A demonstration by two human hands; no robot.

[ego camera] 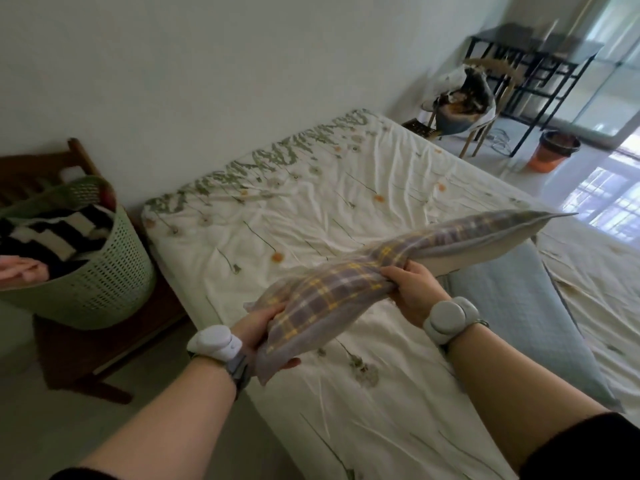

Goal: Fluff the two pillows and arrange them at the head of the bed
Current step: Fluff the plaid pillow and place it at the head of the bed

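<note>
Head view: a person holds a plaid pillow [346, 289] lifted above the bed [311, 209], both hands closed on it. The left hand [263, 327] clamps the pillow's near corner; the right hand [412, 289] squeezes its middle, leaving the far end sticking up past the bed's edge. A blue-grey pillow [519, 306] lies flat on the bed just right of the raised one. Left of the bed, a green laundry basket [104, 271] sits on a wooden chair [86, 348].

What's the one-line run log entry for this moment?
step: fluffing | plaid pillow held above bed | left hand grips end | right hand pinches middle
</note>
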